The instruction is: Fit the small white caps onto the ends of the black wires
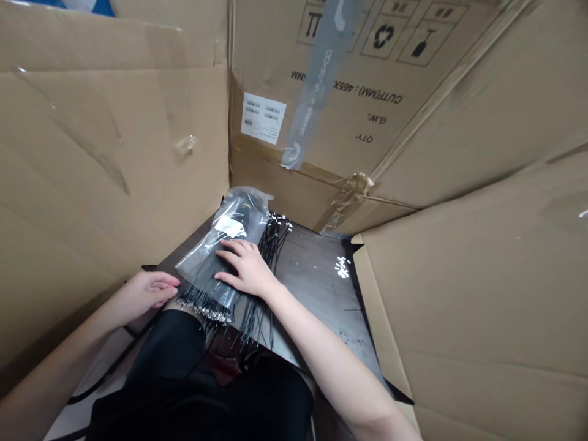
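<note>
Right hand point(248, 271) flat on bagged cables point(219, 248), left hand point(147, 295) seemingly beside

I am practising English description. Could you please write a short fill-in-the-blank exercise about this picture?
1. The right hand lies flat on a clear plastic ____.
2. The thin cables beside that hand are ____ in colour.
3. The boxes around the table are made of ____.

Missing words: bag; black; cardboard.
</note>
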The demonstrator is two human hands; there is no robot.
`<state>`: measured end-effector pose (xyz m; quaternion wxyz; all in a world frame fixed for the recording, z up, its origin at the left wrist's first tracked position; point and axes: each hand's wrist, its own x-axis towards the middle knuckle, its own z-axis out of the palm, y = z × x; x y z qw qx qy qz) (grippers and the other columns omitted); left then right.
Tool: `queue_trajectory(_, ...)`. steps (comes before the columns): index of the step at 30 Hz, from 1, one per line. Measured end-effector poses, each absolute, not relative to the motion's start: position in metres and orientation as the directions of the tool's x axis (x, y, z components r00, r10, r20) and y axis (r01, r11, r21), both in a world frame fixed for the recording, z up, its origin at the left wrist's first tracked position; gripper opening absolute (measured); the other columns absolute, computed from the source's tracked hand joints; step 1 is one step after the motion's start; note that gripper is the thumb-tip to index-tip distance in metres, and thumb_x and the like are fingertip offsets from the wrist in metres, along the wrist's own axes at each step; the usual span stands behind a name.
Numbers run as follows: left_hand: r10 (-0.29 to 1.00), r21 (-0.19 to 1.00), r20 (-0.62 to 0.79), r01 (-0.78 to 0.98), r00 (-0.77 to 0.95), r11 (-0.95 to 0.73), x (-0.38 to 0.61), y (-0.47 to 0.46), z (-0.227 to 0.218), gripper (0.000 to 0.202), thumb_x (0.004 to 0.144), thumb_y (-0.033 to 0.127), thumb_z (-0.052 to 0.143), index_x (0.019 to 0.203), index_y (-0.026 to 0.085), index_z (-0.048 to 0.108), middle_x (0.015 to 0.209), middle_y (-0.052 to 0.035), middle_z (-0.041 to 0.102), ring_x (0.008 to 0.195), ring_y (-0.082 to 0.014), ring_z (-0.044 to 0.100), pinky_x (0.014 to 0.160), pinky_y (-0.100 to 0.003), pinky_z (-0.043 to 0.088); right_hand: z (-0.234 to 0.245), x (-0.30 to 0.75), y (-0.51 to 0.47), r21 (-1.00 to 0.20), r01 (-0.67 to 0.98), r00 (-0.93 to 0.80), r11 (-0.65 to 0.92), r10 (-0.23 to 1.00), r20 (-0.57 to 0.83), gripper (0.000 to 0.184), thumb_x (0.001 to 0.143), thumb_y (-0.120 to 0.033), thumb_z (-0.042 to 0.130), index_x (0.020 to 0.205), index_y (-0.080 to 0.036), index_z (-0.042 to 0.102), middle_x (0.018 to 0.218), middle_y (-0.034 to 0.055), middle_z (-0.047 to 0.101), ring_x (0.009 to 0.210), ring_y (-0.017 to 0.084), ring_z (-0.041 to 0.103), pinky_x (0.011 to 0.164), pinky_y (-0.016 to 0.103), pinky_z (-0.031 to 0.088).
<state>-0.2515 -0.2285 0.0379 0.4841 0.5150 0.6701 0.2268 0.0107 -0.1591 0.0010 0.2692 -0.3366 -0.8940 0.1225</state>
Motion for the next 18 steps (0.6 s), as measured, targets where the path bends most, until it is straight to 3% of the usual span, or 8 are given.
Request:
queue_trajectory(4, 0.904, 0.766, -0.427, 0.542, 0.025, 0.347, -0.253, -0.228, 0.042, 0.044, 0.060, 0.053, 0.074, 0.081, 0.016, 0.073, 0.072, -0.0064, 0.070, 0.062, -0.0167, 0.060, 0.055, -0.026, 0.048, 0.003, 0.010, -0.163, -0.410, 0.528, -0.642, 0.744, 0.666, 0.381, 0.061, 0.087, -0.064, 0.055, 0.131, -0.022, 0.060, 0.146, 0.0131, 0.052, 0.135, 0.031, 0.043, 0.113, 0.054, 0.028)
queue_trajectory(10, 0.915, 0.757, -0.400, 0.545, -0.053, 0.362, -0.248, -0.238, 0.040, 0.046, 0.060, 0.060, 0.072, 0.074, 0.016, 0.068, 0.053, 0.0008, 0.055, 0.049, -0.0132, 0.050, 0.048, -0.023, 0.042, -0.001, 0.005, -0.167, -0.415, 0.499, -0.701, 0.760, 0.636, 0.321, 0.076, 0.080, -0.074, 0.054, 0.140, -0.028, 0.052, 0.154, 0.0096, 0.043, 0.144, 0.032, 0.032, 0.116, 0.063, 0.015)
queue_trajectory(16, 0.947, 0.788, -0.320, 0.563, 0.030, 0.249, -0.259, -0.255, 0.039, 0.040, 0.068, 0.057, 0.070, 0.077, 0.018, 0.072, 0.081, -0.0077, 0.072, 0.079, -0.0234, 0.066, 0.068, -0.027, 0.051, -0.003, 0.003, -0.166, -0.414, 0.519, -0.707, 0.748, 0.648, 0.283, 0.076, 0.084, -0.074, 0.048, 0.143, -0.026, 0.049, 0.156, 0.0087, 0.039, 0.147, 0.031, 0.028, 0.118, 0.063, 0.013)
queue_trajectory(18, 0.944, 0.780, -0.330, 0.567, 0.017, 0.263, -0.263, -0.261, 0.051, 0.037, 0.065, 0.055, 0.073, 0.082, 0.022, 0.072, 0.077, -0.0049, 0.072, 0.075, -0.0238, 0.066, 0.069, -0.029, 0.052, -0.003, 0.003, -0.166, -0.414, 0.524, -0.705, 0.745, 0.651, 0.281, 0.076, 0.084, -0.074, 0.046, 0.143, -0.026, 0.048, 0.156, 0.0081, 0.039, 0.147, 0.030, 0.028, 0.118, 0.062, 0.013)
